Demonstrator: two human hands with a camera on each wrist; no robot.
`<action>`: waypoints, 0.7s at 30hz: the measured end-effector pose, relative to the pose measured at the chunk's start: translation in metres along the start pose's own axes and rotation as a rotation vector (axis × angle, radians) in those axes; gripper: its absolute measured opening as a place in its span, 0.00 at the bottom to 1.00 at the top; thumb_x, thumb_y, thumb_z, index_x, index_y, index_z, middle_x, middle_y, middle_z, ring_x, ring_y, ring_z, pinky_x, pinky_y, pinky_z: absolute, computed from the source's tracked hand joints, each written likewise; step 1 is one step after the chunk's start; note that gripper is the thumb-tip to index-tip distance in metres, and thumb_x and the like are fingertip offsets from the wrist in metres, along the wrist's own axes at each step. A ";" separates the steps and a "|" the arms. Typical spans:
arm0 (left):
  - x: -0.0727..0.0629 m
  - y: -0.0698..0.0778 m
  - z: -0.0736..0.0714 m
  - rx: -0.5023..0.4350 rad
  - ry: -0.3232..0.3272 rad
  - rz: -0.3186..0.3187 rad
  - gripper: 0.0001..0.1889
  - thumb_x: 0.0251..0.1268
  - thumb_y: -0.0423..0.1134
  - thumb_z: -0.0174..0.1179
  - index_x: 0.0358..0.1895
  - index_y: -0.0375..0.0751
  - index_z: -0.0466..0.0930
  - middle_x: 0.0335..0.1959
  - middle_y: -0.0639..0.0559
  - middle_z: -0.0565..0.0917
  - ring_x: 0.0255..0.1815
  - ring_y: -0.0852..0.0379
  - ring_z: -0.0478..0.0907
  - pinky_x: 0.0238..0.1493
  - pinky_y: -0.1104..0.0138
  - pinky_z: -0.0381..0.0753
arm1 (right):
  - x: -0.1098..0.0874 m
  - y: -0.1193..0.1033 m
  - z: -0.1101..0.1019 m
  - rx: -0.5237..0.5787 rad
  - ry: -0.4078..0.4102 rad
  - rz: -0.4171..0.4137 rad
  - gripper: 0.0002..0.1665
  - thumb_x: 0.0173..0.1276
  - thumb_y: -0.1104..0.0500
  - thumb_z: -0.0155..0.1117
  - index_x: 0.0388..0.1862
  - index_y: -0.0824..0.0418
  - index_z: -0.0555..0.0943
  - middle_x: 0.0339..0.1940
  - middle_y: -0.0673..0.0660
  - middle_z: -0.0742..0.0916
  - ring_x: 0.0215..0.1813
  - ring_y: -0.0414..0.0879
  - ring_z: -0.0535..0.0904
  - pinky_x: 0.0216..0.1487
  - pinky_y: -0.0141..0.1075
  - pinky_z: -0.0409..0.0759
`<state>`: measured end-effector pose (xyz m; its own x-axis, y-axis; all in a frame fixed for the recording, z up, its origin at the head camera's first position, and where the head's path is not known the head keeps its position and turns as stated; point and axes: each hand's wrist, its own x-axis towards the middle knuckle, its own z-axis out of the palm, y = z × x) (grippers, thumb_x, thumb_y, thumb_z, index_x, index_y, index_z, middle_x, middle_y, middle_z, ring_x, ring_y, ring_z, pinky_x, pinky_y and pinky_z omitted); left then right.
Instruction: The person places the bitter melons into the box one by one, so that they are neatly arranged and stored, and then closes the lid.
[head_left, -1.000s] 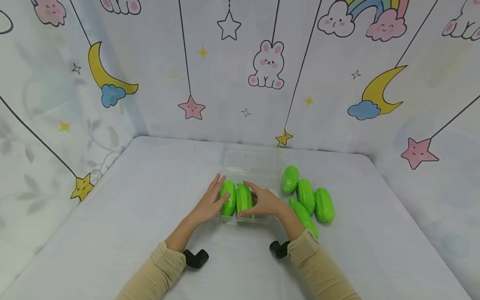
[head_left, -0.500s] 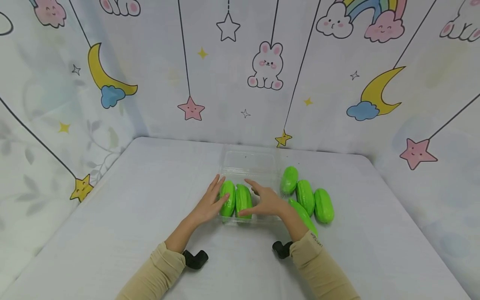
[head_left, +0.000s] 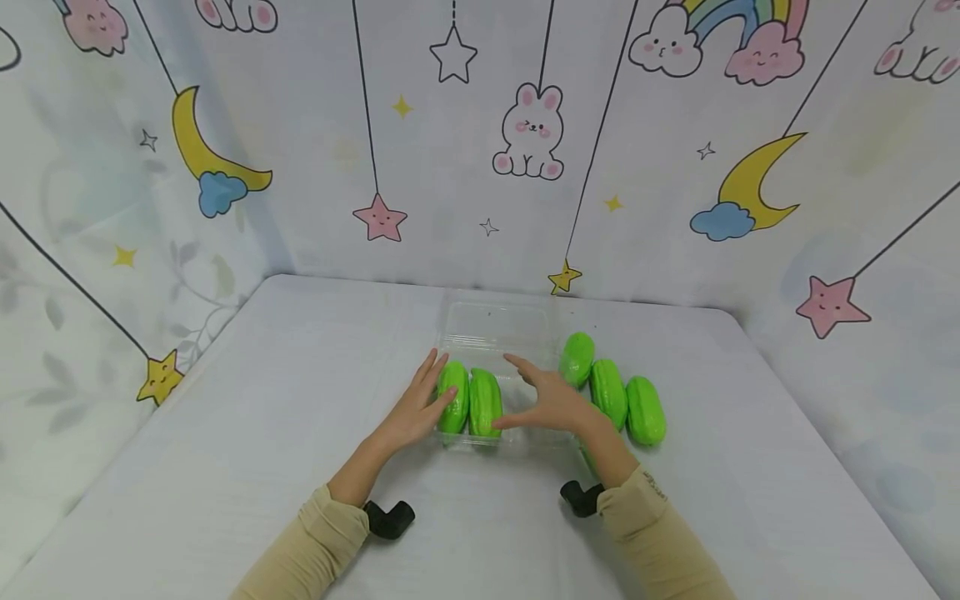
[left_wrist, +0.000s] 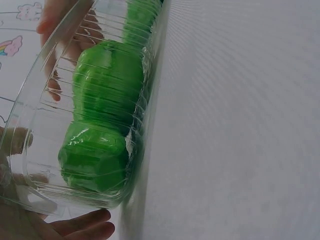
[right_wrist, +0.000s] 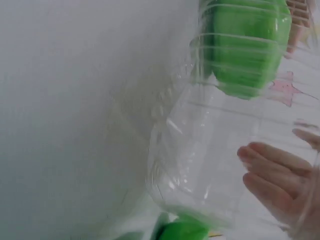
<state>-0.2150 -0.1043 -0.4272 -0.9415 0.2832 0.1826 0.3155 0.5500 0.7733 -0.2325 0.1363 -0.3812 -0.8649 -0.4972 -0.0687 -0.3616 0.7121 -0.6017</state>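
Note:
Two long, shiny green melon-like pieces lie side by side in the left part of a clear plastic box point(head_left: 517, 437): a left piece point(head_left: 461, 382) and a right piece point(head_left: 486, 402). My left hand point(head_left: 408, 412) rests at the box's left side, its thumb over the left piece and its fingers straight. In the left wrist view, the fingers of this hand point(left_wrist: 30, 222) show around the box's outer end. My right hand point(head_left: 558, 403) hovers over the box's right part, thumb and fingers spread, holding nothing; its thumb tip is by the right piece.
The box's clear lid point(head_left: 495, 321) lies folded back behind it. Several loose green pieces point(head_left: 609, 393) lie right of the box, one mostly hidden under the right forearm. Black wrist-worn devices point(head_left: 390, 520) hang at both cuffs. A patterned cloth backdrop point(head_left: 450, 150) rises behind the table.
My right hand has let go of the right green piece, its fingers spreading, and has shifted right. The left hand stays in place.

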 end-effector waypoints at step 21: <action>0.001 -0.002 0.001 -0.010 0.003 0.012 0.33 0.71 0.47 0.45 0.72 0.36 0.45 0.72 0.38 0.41 0.71 0.40 0.41 0.64 0.43 0.48 | -0.028 0.015 -0.024 0.025 0.042 0.016 0.59 0.43 0.34 0.71 0.72 0.45 0.53 0.66 0.63 0.68 0.66 0.55 0.63 0.58 0.55 0.66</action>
<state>-0.2160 -0.1047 -0.4288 -0.9379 0.2877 0.1936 0.3256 0.5389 0.7769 -0.2218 0.1726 -0.3689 -0.8848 -0.4638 -0.0453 -0.3390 0.7074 -0.6202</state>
